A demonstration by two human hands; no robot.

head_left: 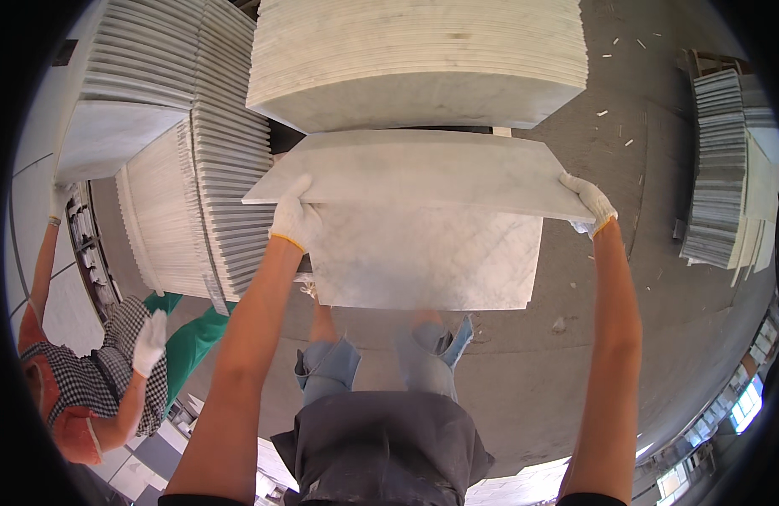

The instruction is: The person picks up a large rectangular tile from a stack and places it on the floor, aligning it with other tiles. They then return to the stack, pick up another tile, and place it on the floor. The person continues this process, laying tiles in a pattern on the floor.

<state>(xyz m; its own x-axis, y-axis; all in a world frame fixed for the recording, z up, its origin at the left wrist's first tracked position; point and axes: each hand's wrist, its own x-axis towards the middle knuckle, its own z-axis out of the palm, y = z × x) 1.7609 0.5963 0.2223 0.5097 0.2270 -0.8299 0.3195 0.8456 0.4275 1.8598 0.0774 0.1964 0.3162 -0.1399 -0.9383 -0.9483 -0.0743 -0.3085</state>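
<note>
Both my hands, in white knit gloves with yellow cuffs, hold a pale marble slab (423,169) by its two ends. My left hand (296,218) is closed on the near edge toward the left end, thumb over the top face. At the right end, my right hand (593,205) grips the corner, its fingers partly hidden below. The slab lies roughly flat, its near edge toward me. Below and nearer to me is another grey-veined marble slab (427,261), its far part covered by the held one.
A tall stack of marble slabs (423,51) stands just beyond. Upright slabs in rows (229,169) fill the left side, and more slabs (718,169) stand far right. A co-worker in a checked apron (128,363) is at left. Pale scraps litter the grey floor (609,295).
</note>
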